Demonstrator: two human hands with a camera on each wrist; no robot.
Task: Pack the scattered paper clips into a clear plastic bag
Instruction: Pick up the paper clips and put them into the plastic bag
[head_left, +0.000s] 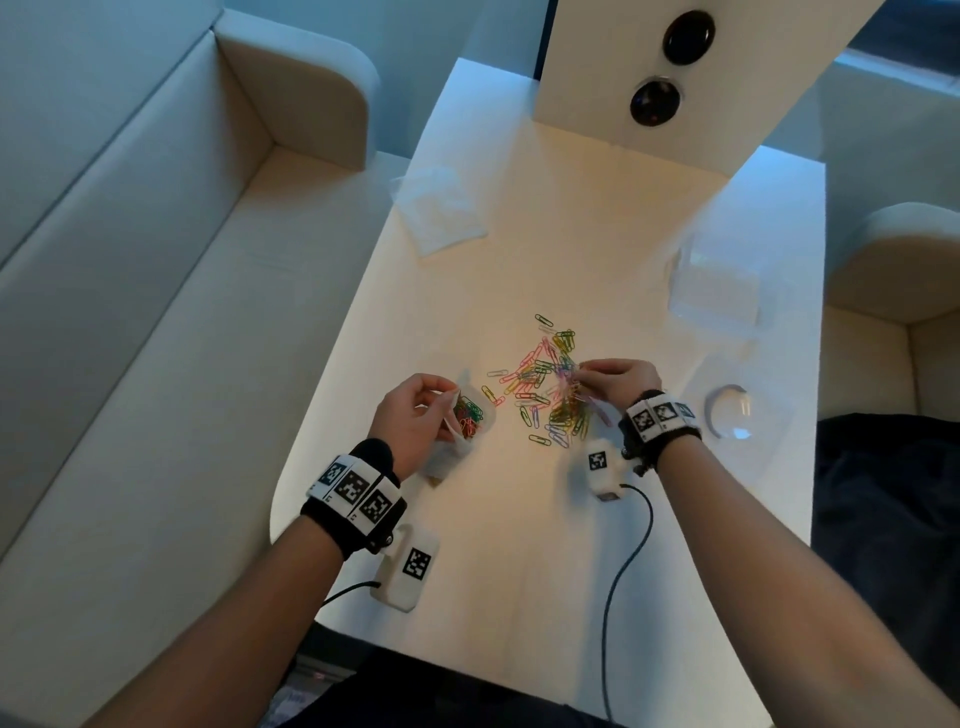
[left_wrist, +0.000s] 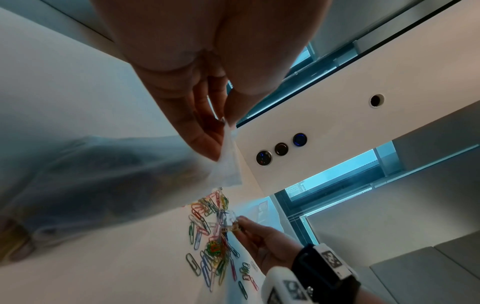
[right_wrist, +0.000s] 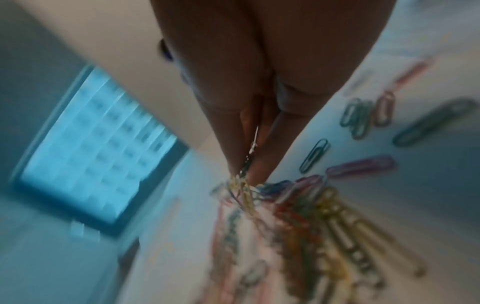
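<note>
Coloured paper clips (head_left: 545, 379) lie scattered in a pile at the middle of the white table (head_left: 519, 545). My left hand (head_left: 415, 415) pinches the rim of a small clear plastic bag (head_left: 470, 415), which holds several clips. The wrist view shows the bag's edge (left_wrist: 228, 164) between thumb and fingers. My right hand (head_left: 613, 379) pinches a bunch of clips (right_wrist: 244, 185) at the pile's right side, fingertips pressed together over them; this hand (left_wrist: 259, 236) also shows in the left wrist view. More clips (right_wrist: 363, 115) lie loose beside it.
A stack of spare clear bags (head_left: 441, 208) lies at the table's far left. A clear plastic box (head_left: 717, 291) and a round lid (head_left: 732, 410) sit at the right. A white panel with dark buttons (head_left: 654, 98) stands behind. Cables trail from the wrist cameras.
</note>
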